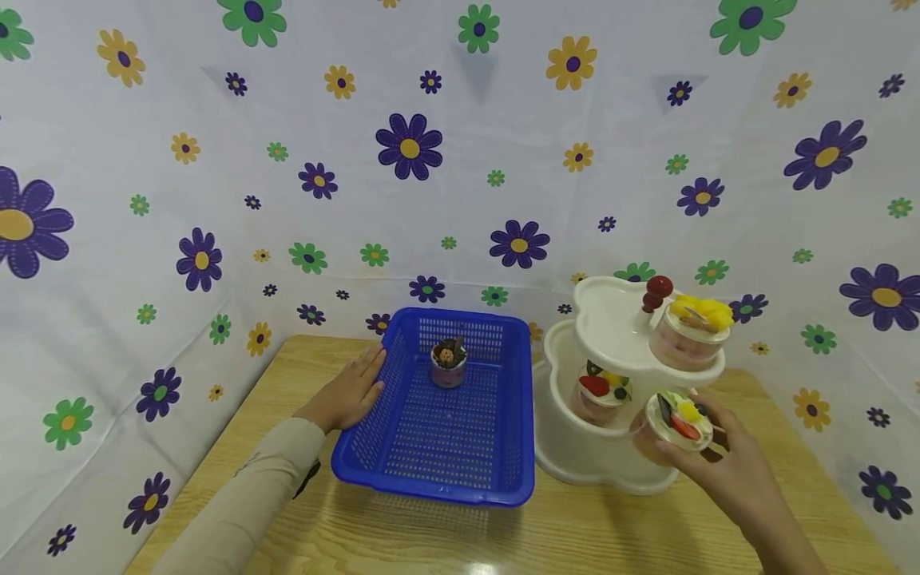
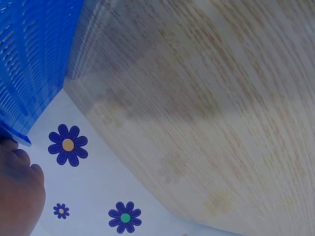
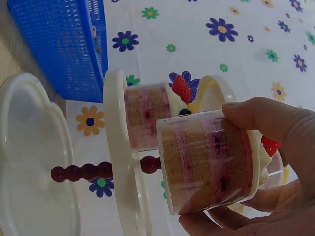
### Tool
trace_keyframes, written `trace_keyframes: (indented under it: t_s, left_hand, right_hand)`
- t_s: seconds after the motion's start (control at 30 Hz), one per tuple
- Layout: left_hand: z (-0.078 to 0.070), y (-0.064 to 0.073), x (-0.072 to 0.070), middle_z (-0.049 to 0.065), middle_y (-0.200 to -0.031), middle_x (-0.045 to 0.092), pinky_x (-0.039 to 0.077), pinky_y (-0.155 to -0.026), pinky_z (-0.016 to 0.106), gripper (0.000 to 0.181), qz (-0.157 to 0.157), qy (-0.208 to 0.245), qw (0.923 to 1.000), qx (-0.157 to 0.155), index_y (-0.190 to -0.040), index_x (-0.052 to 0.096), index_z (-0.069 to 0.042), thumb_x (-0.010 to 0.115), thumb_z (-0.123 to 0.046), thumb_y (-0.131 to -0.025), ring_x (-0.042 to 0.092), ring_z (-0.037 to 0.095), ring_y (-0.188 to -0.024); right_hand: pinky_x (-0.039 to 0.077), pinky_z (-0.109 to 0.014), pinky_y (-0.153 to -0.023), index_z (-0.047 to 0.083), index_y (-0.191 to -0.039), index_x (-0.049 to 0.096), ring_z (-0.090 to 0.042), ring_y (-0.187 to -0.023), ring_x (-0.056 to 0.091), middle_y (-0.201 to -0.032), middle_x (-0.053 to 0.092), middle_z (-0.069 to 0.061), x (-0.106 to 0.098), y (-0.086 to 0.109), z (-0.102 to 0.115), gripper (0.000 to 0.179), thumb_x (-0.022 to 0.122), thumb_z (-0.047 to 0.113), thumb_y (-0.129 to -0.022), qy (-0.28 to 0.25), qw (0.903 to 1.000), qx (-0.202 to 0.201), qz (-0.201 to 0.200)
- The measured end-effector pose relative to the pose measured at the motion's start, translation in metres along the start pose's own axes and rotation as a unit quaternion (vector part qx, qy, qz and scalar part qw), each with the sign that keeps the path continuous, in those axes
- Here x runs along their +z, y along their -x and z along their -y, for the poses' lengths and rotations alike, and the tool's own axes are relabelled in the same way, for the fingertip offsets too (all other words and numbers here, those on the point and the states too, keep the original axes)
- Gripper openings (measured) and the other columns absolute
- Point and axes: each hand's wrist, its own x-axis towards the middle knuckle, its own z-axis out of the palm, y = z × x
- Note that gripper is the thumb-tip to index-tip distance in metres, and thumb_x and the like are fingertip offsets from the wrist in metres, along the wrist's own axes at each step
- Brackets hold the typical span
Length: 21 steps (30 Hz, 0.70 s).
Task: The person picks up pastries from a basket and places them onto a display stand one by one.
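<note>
My right hand (image 1: 740, 471) grips a clear cake cup (image 3: 211, 160) by its sides, thumb on one side and fingers on the other. Sponge and pink layers show through its wall, topped with cream and fruit. The cup is held in front of a white tiered stand (image 1: 611, 319), near its middle and lower tiers. My left hand (image 1: 348, 394) lies against the left rim of a blue plastic basket (image 1: 431, 491), fingers extended. Inside the basket, near the back, stands a cup with a dark topping (image 1: 448, 374).
A cup topped with yellow fruit (image 1: 690, 339) stands on the top tier, beside the stand's red knob (image 1: 659, 287). On the middle tier sits a strawberry-topped cup (image 1: 600, 395). Flowered cloth (image 1: 460, 200) hangs behind the wooden table (image 1: 402, 543).
</note>
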Motion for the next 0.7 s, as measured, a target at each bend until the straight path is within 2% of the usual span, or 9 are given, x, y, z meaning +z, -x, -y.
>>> trace_keyframes:
  t_s: [0.03,0.1,0.23,0.33,0.4,0.5,0.57,0.67,0.7]
  left_hand:
    - [0.001,0.0,0.0,0.021,-0.157,0.017,0.017,-0.115,0.056,0.056,-0.002,0.0,1.0,0.002,-0.15,0.019,0.005,0.032,-0.022,-0.103,0.016,0.041,-0.144]
    - [0.003,0.0,0.001,0.021,-0.157,0.017,0.018,-0.115,0.055,0.056,-0.003,0.001,1.0,0.006,-0.15,0.018,0.005,0.031,-0.023,-0.103,0.016,0.041,-0.144]
    - [0.005,0.0,0.003,0.021,-0.158,0.015,0.016,-0.116,0.055,0.057,0.007,0.002,1.0,0.0,-0.151,0.016,0.004,0.03,-0.025,-0.103,0.014,0.04,-0.144]
    - [0.005,-0.002,0.003,0.021,-0.158,0.014,0.014,-0.116,0.056,0.057,0.013,0.001,0.9999,-0.007,-0.151,0.015,0.003,0.03,-0.024,-0.103,0.012,0.04,-0.145]
    - [0.005,-0.002,0.003,0.02,-0.158,0.013,0.014,-0.116,0.055,0.057,0.013,0.002,0.9999,-0.01,-0.152,0.015,0.003,0.03,-0.023,-0.103,0.012,0.039,-0.145]
    - [0.004,-0.002,0.003,0.019,-0.158,0.014,0.014,-0.116,0.054,0.057,0.012,0.003,0.9998,-0.013,-0.152,0.015,0.002,0.032,-0.024,-0.103,0.012,0.038,-0.145]
    - [0.004,-0.002,0.003,0.019,-0.158,0.014,0.015,-0.117,0.054,0.057,0.011,0.002,0.9998,-0.014,-0.152,0.015,0.002,0.031,-0.024,-0.104,0.012,0.038,-0.145]
    - [0.006,-0.001,0.005,0.02,-0.158,0.014,0.016,-0.116,0.055,0.057,0.008,-0.003,0.9999,-0.009,-0.152,0.015,0.003,0.03,-0.024,-0.103,0.013,0.038,-0.145]
    - [0.006,-0.001,0.005,0.02,-0.158,0.014,0.016,-0.116,0.055,0.057,0.008,-0.002,0.9999,-0.007,-0.151,0.015,0.003,0.03,-0.024,-0.103,0.013,0.038,-0.145]
  right_hand:
    - [0.038,-0.064,-0.098,-0.001,-0.152,0.014,-0.052,-0.124,0.036,-0.147,0.026,-0.032,0.0,-0.002,-0.001,0.093,0.07,0.036,-0.087,-0.002,1.0,-0.003,-0.001]
    - [0.044,-0.057,-0.097,0.0,-0.152,0.014,-0.05,-0.122,0.038,-0.147,0.028,-0.031,0.0,-0.005,-0.002,0.092,0.07,0.034,-0.087,0.002,0.9999,-0.01,-0.007]
    - [0.045,-0.056,-0.096,0.001,-0.153,0.015,-0.047,-0.121,0.04,-0.146,0.032,-0.03,0.0,-0.01,-0.004,0.091,0.071,0.032,-0.088,0.001,0.9997,-0.02,-0.012]
    - [0.04,-0.061,-0.097,0.0,-0.152,0.017,-0.049,-0.122,0.039,-0.145,0.033,-0.031,0.0,-0.012,-0.005,0.089,0.07,0.031,-0.088,0.0,0.9997,-0.021,-0.013]
    - [0.048,-0.05,-0.094,-0.002,-0.151,0.019,-0.048,-0.121,0.041,-0.144,0.035,-0.031,0.0,-0.014,-0.005,0.088,0.071,0.031,-0.088,0.009,0.9996,-0.021,-0.016]
    - [0.052,-0.036,-0.088,-0.002,-0.151,0.021,-0.047,-0.121,0.042,-0.143,0.037,-0.03,0.0,-0.018,-0.006,0.087,0.071,0.032,-0.088,0.014,0.9997,-0.018,-0.012]
    - [0.051,-0.037,-0.09,-0.002,-0.151,0.019,-0.047,-0.122,0.04,-0.144,0.035,-0.031,0.0,-0.02,-0.007,0.089,0.07,0.033,-0.088,0.008,0.9999,-0.013,-0.006]
    - [0.043,-0.055,-0.099,-0.003,-0.151,0.017,-0.049,-0.125,0.037,-0.145,0.033,-0.032,0.0,-0.024,-0.009,0.089,0.068,0.035,-0.089,-0.001,1.0,-0.008,-0.003]
    - [0.04,-0.057,-0.1,-0.003,-0.151,0.017,-0.049,-0.126,0.037,-0.145,0.033,-0.032,0.0,-0.025,-0.011,0.088,0.068,0.035,-0.089,-0.007,0.9999,-0.008,-0.002]
